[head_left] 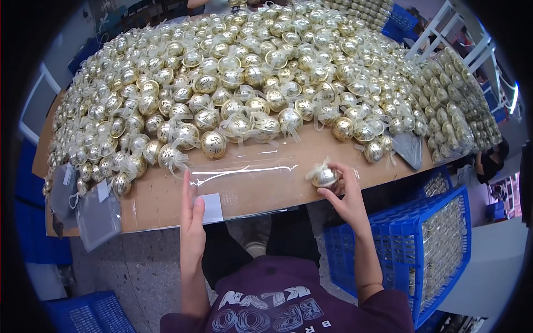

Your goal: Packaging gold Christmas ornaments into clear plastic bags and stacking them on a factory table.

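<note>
My right hand [345,194] grips a round silver-gold bell ornament [325,177] with a pale ribbon, just above the table's near edge. Flat on the table lies a long clear plastic bag [250,183], shining under the lights. My left hand [192,216] is at the bag's left end, its fingers stretched out straight and the thumb apart, beside a white paper slip [211,207]. Whether it touches the film is hard to make out. Beyond the bag rises a big heap of similar ribboned bell ornaments [244,77].
Stacks of clear bags [99,216] lie at the table's left; another grey stack [408,149] is at the right. Filled packs of ornaments [452,105] are piled far right. A blue crate [397,250] of packed ornaments stands right of my legs, another blue crate [91,312] lower left.
</note>
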A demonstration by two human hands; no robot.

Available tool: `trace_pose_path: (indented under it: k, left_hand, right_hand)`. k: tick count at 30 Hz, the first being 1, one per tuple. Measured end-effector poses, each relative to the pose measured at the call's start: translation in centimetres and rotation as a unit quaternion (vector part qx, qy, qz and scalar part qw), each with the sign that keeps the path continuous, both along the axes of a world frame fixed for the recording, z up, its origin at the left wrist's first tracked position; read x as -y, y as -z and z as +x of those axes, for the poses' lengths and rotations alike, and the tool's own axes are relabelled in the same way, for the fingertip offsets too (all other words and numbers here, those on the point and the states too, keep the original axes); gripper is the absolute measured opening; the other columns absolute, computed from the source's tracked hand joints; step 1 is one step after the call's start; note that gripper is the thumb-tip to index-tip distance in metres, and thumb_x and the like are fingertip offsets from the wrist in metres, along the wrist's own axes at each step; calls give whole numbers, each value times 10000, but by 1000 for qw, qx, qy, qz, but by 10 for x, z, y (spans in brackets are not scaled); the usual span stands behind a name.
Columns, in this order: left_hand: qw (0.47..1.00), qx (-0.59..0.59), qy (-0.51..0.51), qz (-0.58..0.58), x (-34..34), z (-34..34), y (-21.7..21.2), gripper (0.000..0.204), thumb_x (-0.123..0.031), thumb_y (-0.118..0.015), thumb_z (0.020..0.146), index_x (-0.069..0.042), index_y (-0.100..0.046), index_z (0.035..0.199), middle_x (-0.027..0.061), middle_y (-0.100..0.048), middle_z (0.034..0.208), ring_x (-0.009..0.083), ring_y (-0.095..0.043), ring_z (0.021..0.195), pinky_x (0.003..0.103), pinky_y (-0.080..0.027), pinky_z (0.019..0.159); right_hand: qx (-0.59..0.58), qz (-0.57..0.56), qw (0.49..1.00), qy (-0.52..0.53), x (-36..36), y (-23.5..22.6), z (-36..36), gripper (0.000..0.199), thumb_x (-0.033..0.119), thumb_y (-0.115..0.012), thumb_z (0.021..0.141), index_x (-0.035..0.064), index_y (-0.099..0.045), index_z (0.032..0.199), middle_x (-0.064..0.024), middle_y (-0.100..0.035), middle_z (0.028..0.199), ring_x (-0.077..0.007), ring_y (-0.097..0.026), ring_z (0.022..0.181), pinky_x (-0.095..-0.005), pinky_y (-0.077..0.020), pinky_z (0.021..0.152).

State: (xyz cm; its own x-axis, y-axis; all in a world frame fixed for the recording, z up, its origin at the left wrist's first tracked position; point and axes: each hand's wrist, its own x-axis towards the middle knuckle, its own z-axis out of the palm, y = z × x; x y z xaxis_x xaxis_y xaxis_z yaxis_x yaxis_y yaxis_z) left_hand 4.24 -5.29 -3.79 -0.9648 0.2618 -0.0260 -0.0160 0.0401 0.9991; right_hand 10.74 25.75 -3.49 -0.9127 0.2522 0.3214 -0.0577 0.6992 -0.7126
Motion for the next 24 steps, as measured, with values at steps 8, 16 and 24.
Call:
trace_pose_path:
  k: [8, 16, 24]
  left_hand:
    - [998, -4, 50, 27, 1, 0, -5, 470, -177, -359, 1007, -9, -310, 1442, 106, -326, 1497, 205, -250, 1400, 319, -160, 1138]
    - [973, -136, 117, -144, -14, 22, -2, 519, -288, -489, 958, -124, -368, 1436, 269, -383, 1395, 407, -283, 1358, 420, -198, 1120]
    - [888, -286, 41, -357, -14, 26, -6, 593, -371, -606, 872, -170, -429, 1402, 302, -453, 1295, 443, -375, 1267, 486, -265, 1047]
  right_hand:
    - [110, -196, 945, -238, 48, 5, -29, 629, 28, -816, 674, 12, -537, 1238, -39, -603, 1048, -116, -611, 906, -277, -523, 841]
    - [232, -148, 924, -263, 94, 14, -72, 514, 161, -709, 833, 44, -515, 1294, -92, -595, 1181, -127, -573, 980, -284, -493, 791]
    - [403, -88, 803, -431, -68, -2, -111, 456, 94, -635, 877, 61, -505, 1313, -94, -500, 1353, -194, -574, 1113, -328, -466, 933]
